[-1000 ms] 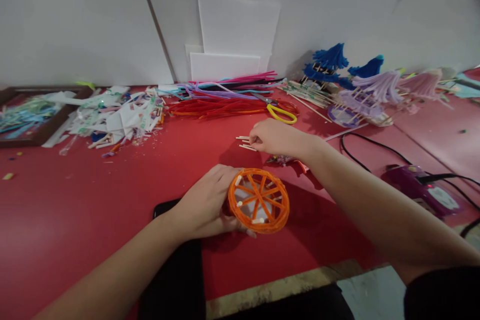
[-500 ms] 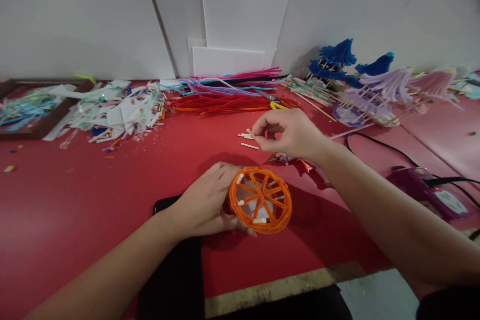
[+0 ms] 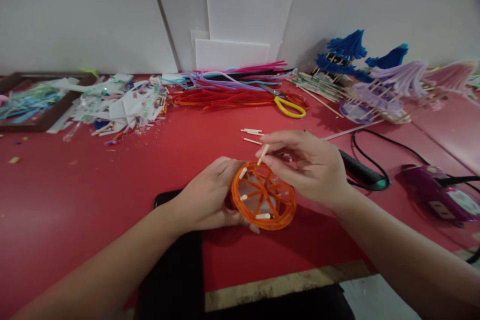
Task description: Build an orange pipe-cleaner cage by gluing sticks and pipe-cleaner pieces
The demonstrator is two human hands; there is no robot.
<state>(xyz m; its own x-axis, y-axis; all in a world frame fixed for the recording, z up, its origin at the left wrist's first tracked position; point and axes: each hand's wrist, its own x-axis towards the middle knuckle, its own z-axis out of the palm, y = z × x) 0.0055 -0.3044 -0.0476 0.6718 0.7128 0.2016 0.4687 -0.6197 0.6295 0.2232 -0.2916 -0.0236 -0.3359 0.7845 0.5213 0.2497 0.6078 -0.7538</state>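
Observation:
My left hand [image 3: 213,195] is closed around the side of a round orange pipe-cleaner frame [image 3: 264,195] with crossed spokes. Several short pale sticks stand at its rim, among them one stick [image 3: 263,216] on the near side. Between the thumb and fingertips of my right hand [image 3: 307,165] is a short wooden stick [image 3: 263,154], tilted, its lower end close to the frame's far rim. Whether the stick touches the rim I cannot tell. Just beyond my right fingertips, a few more short sticks [image 3: 252,131] lie on the red table [image 3: 210,140].
Yellow-handled scissors [image 3: 290,107] lie beside red and purple pipe cleaners [image 3: 225,97]. At the left is a scrap pile [image 3: 123,105]; blue and lilac pipe-cleaner models [image 3: 382,90] stand at the right. A glue gun [image 3: 363,172] and purple power box [image 3: 437,195] have cables nearby.
My right hand has come nearer with a stick lifted from the loose ones, and is now over the frame's far edge. My left hand keeps holding the frame.

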